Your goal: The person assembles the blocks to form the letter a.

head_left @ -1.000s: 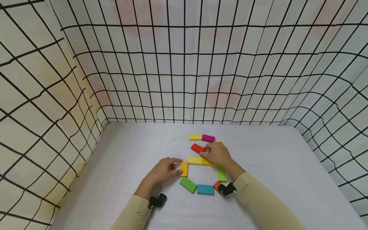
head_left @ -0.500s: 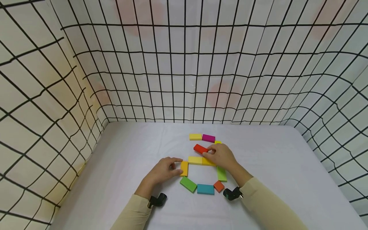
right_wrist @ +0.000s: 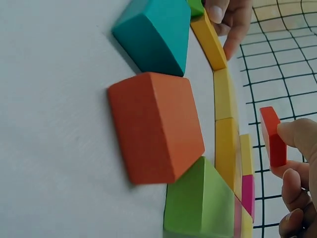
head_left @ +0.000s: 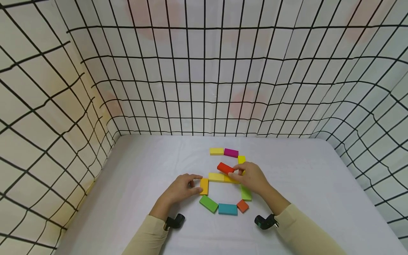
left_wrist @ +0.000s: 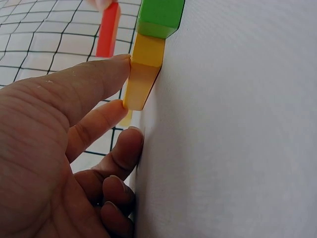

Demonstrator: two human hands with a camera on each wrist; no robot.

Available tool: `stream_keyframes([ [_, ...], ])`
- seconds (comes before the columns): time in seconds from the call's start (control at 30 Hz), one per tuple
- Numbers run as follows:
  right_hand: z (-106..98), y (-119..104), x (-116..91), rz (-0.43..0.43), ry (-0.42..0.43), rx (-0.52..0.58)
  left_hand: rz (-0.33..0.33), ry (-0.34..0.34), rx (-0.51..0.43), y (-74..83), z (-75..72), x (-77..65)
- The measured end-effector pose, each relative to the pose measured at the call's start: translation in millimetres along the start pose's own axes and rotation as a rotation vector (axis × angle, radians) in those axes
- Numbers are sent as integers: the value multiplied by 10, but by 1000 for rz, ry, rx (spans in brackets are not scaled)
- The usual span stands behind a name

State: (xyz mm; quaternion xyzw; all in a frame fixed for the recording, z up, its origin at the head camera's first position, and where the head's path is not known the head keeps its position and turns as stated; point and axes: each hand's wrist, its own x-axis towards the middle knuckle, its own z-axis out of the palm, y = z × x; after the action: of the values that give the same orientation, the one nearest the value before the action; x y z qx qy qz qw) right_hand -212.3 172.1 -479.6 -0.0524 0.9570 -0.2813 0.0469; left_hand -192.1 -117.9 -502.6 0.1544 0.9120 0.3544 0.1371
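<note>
My right hand (head_left: 251, 178) pinches a red block (head_left: 225, 168) between thumb and fingertips. In the right wrist view this red block (right_wrist: 273, 136) looks raised off the table, beyond the row of blocks. My left hand (head_left: 180, 188) touches a yellow-orange block (head_left: 204, 187) with thumb and index fingertip, near its two ends. The left wrist view shows those tips against the yellow-orange block (left_wrist: 141, 79), other fingers curled below. A pale yellow block (head_left: 215, 177) and an orange-yellow block (head_left: 230, 179) lie end to end just below the red one, the latter partly hidden by my right hand.
Around a loop lie green (head_left: 208, 204), teal (head_left: 227, 209), orange-red (head_left: 242, 206) and lime (head_left: 246, 194) blocks. Farther back are yellow (head_left: 216, 151), magenta (head_left: 231, 153) and bright yellow (head_left: 241, 159) blocks. A black wire grid (head_left: 204, 83) walls the white table (head_left: 153, 156).
My right hand has moved right and slightly toward me with the red block, uncovering the bright yellow and orange-red blocks. My left hand stays in place.
</note>
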Motion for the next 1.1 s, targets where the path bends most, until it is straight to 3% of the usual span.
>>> stream_keyframes([
  [0.3,-69,116,-243,-55,-36,82,3,-3,-1,14,6,-1],
  [0.57,-119,301,-481,-149,-49,127,31,16,6,24,-10,-19],
  [0.83,-231,538,-696,-188,-110,165,46,10,0,24,-17,-17],
  [0.97,-327,714,-788,-208,-186,239,36,5,-4,23,-14,-15],
  [1.1,-425,896,-850,-229,-335,321,27,6,-3,16,-13,-20],
])
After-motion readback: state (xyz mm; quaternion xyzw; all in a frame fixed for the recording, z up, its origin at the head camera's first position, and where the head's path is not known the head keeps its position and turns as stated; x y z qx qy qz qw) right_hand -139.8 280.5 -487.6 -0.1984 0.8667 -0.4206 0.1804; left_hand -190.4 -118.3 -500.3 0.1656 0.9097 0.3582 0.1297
